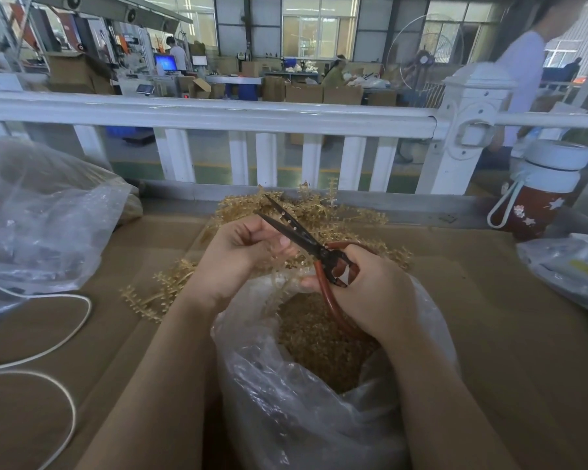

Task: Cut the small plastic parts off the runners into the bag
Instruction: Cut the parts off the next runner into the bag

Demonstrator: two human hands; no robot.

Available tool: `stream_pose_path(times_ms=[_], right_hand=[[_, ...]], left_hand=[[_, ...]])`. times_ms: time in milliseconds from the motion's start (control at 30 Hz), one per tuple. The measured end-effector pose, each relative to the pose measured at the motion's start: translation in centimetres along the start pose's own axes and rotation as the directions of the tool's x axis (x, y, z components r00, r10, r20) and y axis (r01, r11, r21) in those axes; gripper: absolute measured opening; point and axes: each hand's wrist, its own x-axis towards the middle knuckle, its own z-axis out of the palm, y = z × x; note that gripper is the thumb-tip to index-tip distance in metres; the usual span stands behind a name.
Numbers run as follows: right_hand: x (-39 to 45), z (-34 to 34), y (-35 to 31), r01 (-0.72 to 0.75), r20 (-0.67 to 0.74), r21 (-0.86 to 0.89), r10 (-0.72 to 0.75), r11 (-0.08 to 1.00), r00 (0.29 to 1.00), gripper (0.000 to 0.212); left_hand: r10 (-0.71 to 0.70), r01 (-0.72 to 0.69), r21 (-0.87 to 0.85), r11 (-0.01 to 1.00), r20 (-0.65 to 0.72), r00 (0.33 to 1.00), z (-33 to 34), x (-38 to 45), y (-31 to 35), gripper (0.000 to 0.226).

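Above the bag (319,418), scissors (299,234) in the right hand (370,290) point up-left.

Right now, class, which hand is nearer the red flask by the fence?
Right. The right hand holds the scissors on the flask's side; the left hand is farther away.

Brown cardboard is covering the tabletop (489,334). A pile of tan runners (319,212) is lying at its middle. Just nearer than the pile, an open clear bag (302,401) of cut parts is sitting. Left of the pile, a crumpled plastic sheet (41,215) and a white cord (48,334) are resting. Right of the pile, a red bottle (537,198) is standing, with another bag (567,266) lying near it.
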Motion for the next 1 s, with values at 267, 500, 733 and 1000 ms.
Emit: stream_pose_path(times_ms=[267,500,733,1000], right_hand=[[-0.08,0.18,-0.10,0.000,-0.023,0.000,0.000,1.000,1.000,0.050],[0.03,0.41,0.21,-0.012,-0.034,-0.001,0.012,1.000,0.999,0.052],[0.21,0.57,0.28,-0.020,-0.024,0.024,0.020,1.000,1.000,0.056],[0.11,0.64,0.32,0.009,-0.075,0.009,-0.008,1.000,0.997,0.060]], left_hand=[[0.041,-0.041,0.013,0.999,-0.025,0.999,-0.21,-0.15,0.20,0.016],[0.066,-0.065,0.012,0.998,-0.038,0.997,0.29,0.06,-0.25,0.007],[0.086,-0.086,0.000,0.996,-0.072,0.994,0.49,0.02,-0.14,0.007],[0.056,-0.052,0.076,0.996,-0.047,0.997,0.25,0.12,-0.29,0.011]])
